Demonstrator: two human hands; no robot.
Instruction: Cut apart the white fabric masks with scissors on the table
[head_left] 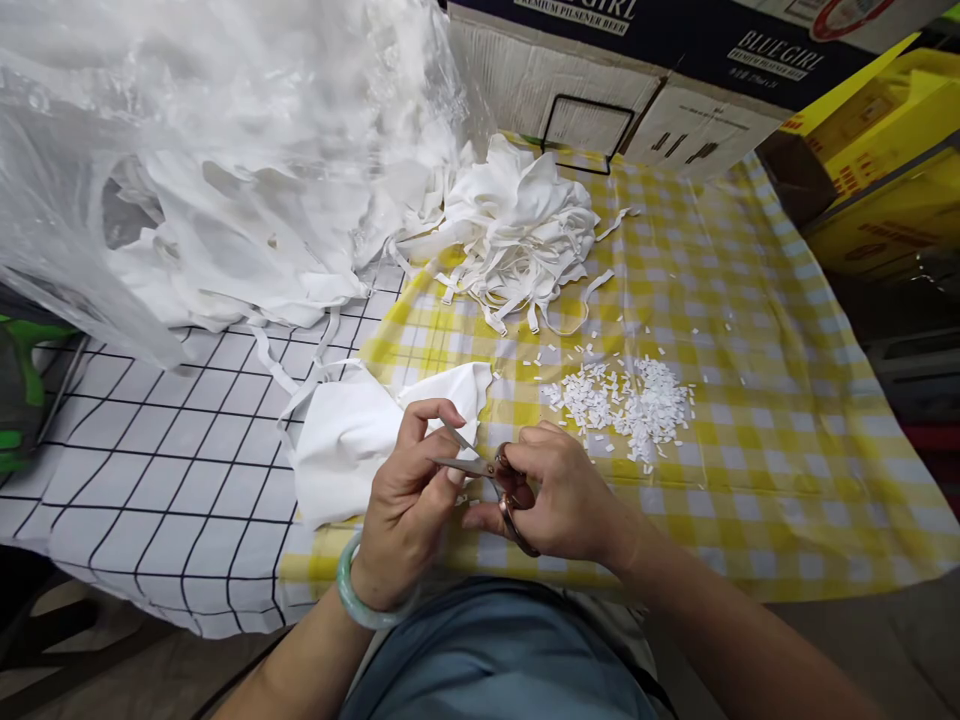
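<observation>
My left hand (409,495), with a pale green bangle on the wrist, pinches the edge of a white fabric piece (352,435) lying at the table's near edge. My right hand (562,495) grips small scissors (480,468), their blades parted and pointing left at the strip between my left fingers. A heap of small white cut bits (634,400) lies just beyond my right hand on the yellow checked cloth (750,400). Farther back sits a pile of white fabric pieces with straps (517,235).
A large clear plastic bag (187,150) full of white fabric fills the back left. A white cloth with black grid lines (150,470) covers the left. Cardboard boxes (637,80) stand at the back, yellow boxes (885,170) at the right.
</observation>
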